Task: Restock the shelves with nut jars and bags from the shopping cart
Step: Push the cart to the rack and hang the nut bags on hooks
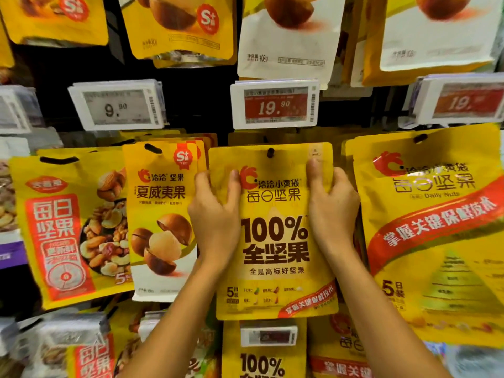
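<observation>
A yellow nut bag printed "100%" (275, 241) hangs in the middle of the display, its punched hole at the peg tip (270, 152). My left hand (215, 214) grips the bag's left edge, thumb on the front. My right hand (331, 205) grips the right edge the same way. Both forearms reach up from the bottom of the view. More yellow bags hang behind it on the same peg.
A macadamia bag (163, 214) hangs just left, a mixed-nut bag (71, 227) beyond it, and a large yellow bag (436, 227) hangs right. Price tags "9.90" (117, 105) and "19.90" (274, 103) sit above. More bags hang in the rows above and below.
</observation>
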